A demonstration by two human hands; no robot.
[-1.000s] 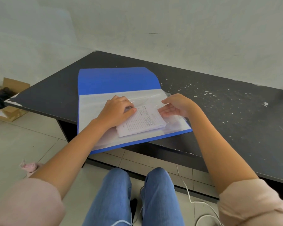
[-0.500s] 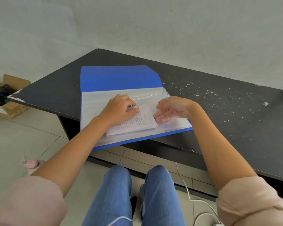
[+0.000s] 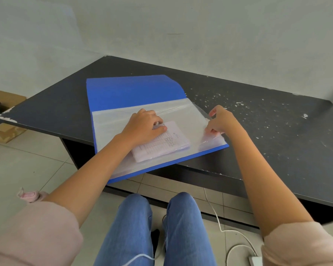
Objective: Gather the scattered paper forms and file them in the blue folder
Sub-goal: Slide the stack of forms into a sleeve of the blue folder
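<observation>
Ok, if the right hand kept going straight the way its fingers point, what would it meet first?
The right hand points left: likely the paper forms under the clear sleeve first, then the left hand; height is hard to judge.

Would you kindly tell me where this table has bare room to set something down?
Free: the wide speckled table right of the right hand, and a narrower strip between the blue folder and the table's left edge. Crowded: the folder's near half, under the left hand and paper forms.

Print on the paper forms (image 3: 162,144) illegibly small, cardboard box (image 3: 8,98) partly beyond the left edge
</observation>
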